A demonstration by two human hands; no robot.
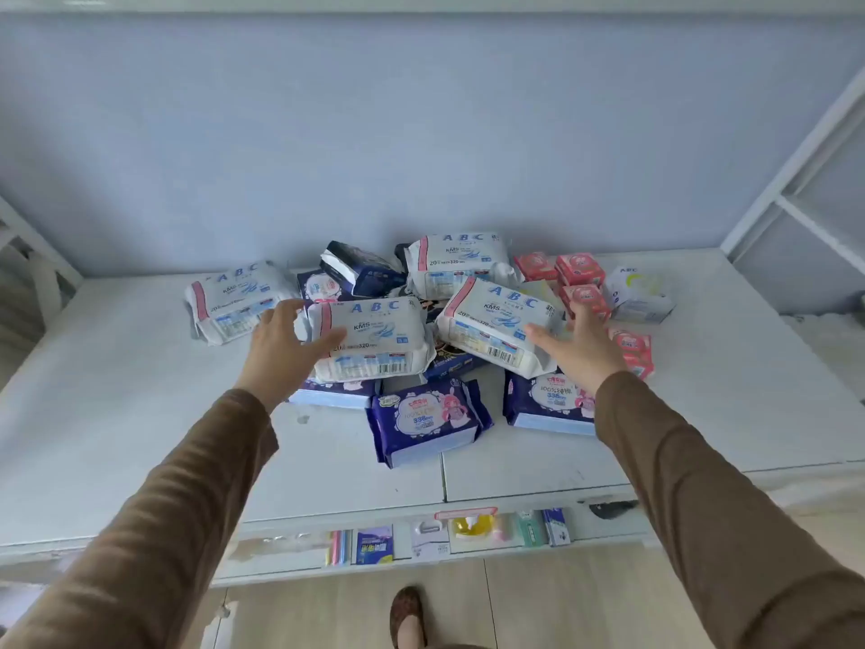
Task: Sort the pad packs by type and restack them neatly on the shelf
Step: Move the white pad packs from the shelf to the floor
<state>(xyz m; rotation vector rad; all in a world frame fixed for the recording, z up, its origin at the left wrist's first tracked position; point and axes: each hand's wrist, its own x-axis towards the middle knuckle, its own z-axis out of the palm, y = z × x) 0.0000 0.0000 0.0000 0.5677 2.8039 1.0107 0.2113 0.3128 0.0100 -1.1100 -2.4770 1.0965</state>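
A: Reaching into the pile, both hands are spread and hold nothing. The left hand has its fingers straight at the left end of the front white ABC pack, thumb across its face; whether it touches or only hovers cannot be told.

B: And the other hand?

A: The right hand lies flat-fingered over the right end of the tilted white ABC pack, which sits just right of the front white pack.

B: How does the front pack lie?

A: Its long axis runs left to right across the shelf, so the left hand is the nearer one and would likely close on its short end.

B: What is around it?

A: Two more white packs: one well to its left, one behind it against the wall. It rests partly on purple packs; a front purple pack lies just in front of it, another in front and to the right. Small red boxes cluster far right of it beside a pale ABC box.

B: Any snag?

A: Lifting it may shift the dark pack leaning behind.
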